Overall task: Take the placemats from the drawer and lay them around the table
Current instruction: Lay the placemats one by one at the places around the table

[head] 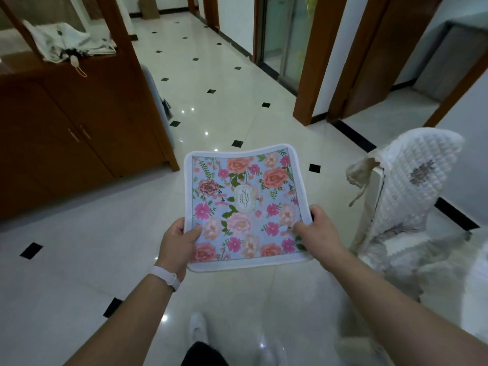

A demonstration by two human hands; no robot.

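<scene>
A person carries a floral placemat (244, 207) flat over the tiled floor (79, 247) — left hand (178, 245) and right hand (318, 231) each pinching a near corner, apparently to keep it unfolded — beside a covered chair (412, 186).

Counted: one square floral fabric placemat with white border (244, 207), two bare hands, left (179, 247) and right (318, 233), one brown wooden cabinet (79, 122), one white folded umbrella (68, 40), one white quilt-covered chair (412, 196).

Single head view, forward and down, close over floor (79, 260)
</scene>
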